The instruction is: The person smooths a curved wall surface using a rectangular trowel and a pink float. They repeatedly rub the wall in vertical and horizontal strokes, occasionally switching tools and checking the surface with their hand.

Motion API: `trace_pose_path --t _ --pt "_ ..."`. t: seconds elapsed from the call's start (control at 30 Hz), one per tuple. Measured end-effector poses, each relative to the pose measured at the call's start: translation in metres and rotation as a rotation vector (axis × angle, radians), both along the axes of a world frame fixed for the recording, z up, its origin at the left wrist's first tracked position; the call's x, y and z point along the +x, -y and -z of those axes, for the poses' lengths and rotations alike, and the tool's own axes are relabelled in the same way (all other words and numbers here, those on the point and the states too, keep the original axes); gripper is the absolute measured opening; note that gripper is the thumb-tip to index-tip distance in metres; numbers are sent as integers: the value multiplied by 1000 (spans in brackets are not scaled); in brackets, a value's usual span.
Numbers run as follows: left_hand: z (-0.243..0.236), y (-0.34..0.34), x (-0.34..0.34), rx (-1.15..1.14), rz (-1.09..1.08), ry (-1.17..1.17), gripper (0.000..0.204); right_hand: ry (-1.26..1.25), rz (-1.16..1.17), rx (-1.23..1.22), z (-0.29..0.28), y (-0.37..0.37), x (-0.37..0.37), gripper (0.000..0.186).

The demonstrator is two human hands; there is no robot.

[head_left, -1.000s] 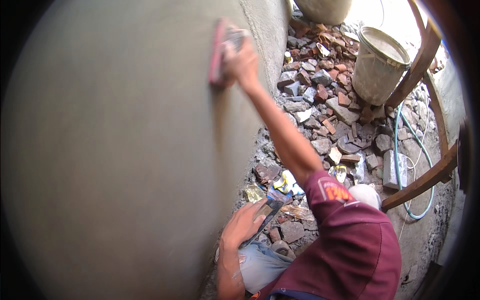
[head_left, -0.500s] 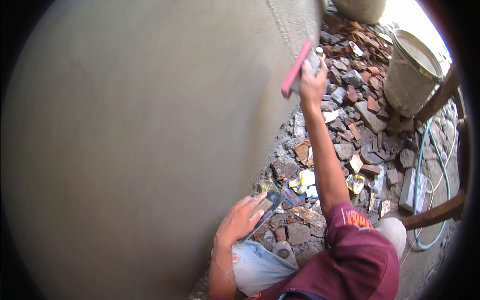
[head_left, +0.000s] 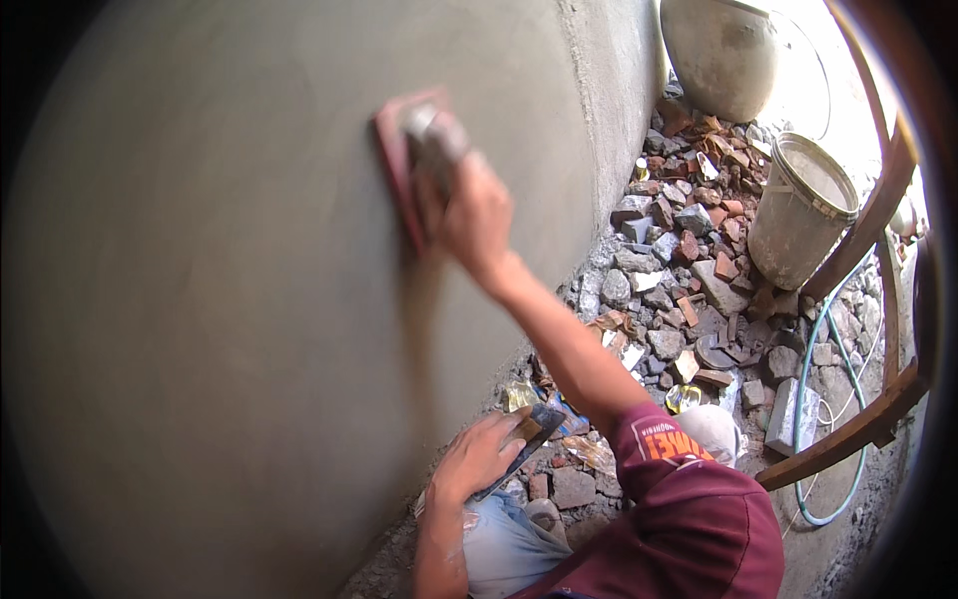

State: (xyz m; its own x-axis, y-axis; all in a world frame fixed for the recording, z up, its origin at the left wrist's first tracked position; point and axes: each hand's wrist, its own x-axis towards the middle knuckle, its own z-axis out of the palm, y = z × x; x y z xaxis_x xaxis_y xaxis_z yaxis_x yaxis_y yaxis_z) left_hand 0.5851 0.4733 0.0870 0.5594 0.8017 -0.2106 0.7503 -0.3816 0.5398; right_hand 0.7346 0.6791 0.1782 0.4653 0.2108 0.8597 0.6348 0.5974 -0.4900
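Note:
Grey fresh plaster coats the wall, filling the left and middle of the view. My right hand is closed around the handle of a red-rimmed plastering float. The float's face lies against the upper part of the wall, slightly blurred by motion. Low down by my knee, my left hand has its fingers laid over a dark flat trowel with a tan handle piece, partly hidden under the hand. My jeans-clad leg is bent just below it.
Broken bricks and stones cover the ground along the wall's foot. A dirty bucket and a larger rounded container stand on the right. Wooden poles, a teal hose and a grey block lie nearer.
My right hand has swung the float left from the wall's right edge onto the plaster. My left hand stays near my knee with the trowel. The view has shifted slightly.

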Motion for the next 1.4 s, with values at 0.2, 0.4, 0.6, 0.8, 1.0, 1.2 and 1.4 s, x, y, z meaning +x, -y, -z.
trace_pose_path --t 0.2,0.4,0.6,0.8,1.0,1.2,1.4 --pt "-4 17 -21 -116 28 70 50 -213 24 -258 -31 -9 34 52" --pt "14 2 -39 -25 88 89 51 -154 0 -217 -14 -22 39 55" --pt "12 0 -43 -108 73 112 51 -79 55 -163 -2 -12 25 57" --pt "20 -4 -45 -84 116 102 51 -185 13 -274 -28 -36 58 58" --pt "22 -3 -45 -108 85 117 52 -316 -24 -483 -74 -44 86 59" --pt "28 -9 -50 -70 118 106 52 54 -155 145 11 -36 34 52" --pt "21 -6 -46 -78 113 147 51 -447 22 -590 -22 -100 173 67"
